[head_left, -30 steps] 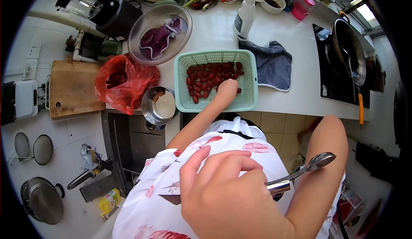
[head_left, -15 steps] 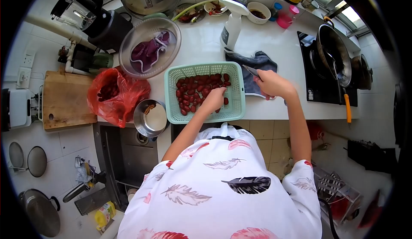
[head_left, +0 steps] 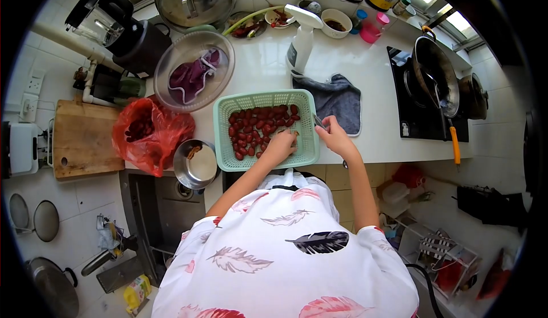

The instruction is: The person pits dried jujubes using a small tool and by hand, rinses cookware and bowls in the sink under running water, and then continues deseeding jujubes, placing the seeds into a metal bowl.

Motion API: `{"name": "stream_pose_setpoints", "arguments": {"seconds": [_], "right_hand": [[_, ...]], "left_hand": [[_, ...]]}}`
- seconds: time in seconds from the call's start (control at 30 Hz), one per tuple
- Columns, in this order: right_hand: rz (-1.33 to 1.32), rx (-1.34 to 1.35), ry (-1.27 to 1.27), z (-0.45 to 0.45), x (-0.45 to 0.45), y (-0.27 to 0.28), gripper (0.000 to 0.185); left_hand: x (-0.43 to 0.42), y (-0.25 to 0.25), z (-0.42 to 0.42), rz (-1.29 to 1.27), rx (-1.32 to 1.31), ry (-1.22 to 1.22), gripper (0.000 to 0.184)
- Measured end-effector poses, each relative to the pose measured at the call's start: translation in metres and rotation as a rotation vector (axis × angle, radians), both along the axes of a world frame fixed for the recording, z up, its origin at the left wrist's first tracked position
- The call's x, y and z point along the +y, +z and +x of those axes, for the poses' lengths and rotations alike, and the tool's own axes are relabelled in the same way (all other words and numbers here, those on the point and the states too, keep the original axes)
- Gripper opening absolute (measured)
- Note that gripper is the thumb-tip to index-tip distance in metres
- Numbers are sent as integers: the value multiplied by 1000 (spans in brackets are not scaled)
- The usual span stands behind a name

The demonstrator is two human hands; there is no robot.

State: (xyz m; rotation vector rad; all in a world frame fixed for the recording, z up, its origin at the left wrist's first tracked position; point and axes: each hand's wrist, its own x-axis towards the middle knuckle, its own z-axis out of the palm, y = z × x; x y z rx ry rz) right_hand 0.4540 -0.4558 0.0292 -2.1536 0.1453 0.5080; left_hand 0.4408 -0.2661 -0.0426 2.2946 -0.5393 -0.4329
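Observation:
A pale green plastic basket (head_left: pixel 221 132) holds many dark red dates (head_left: pixel 260 125). My left hand (head_left: pixel 281 146) is inside it at the right front, fingers pinched together on what looks like a red date, mostly covered by the fingers. Just beyond the basket's right rim, my right hand (head_left: pixel 337 138) is closed around a small pointed metal cutting tool (head_left: pixel 319 122). Its tip points up and left towards the basket; whether it is a knife or scissors I cannot tell.
A dark cloth (head_left: pixel 337 98) and a white spray bottle (head_left: pixel 300 47) lie behind. To the left are a red plastic bag (head_left: pixel 165 130), a metal bowl (head_left: pixel 181 172) and a colander (head_left: pixel 162 84). A wok (head_left: pixel 448 84) sits on the stove at right.
My right hand has moved left and slightly down, bringing the cutting tool to the basket's right rim. My left hand has shifted slightly towards the front inside the basket.

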Motion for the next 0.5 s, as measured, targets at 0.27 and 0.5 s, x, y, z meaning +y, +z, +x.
{"name": "stream_pose_setpoints", "arguments": {"seconds": [0.27, 0.5], "right_hand": [[219, 56, -35, -3, 14, 34, 21], [640, 115, -118, -35, 55, 94, 18]], "left_hand": [[24, 10, 1, -67, -14, -104, 15], [65, 146, -16, -923, 588, 348, 31]]}}
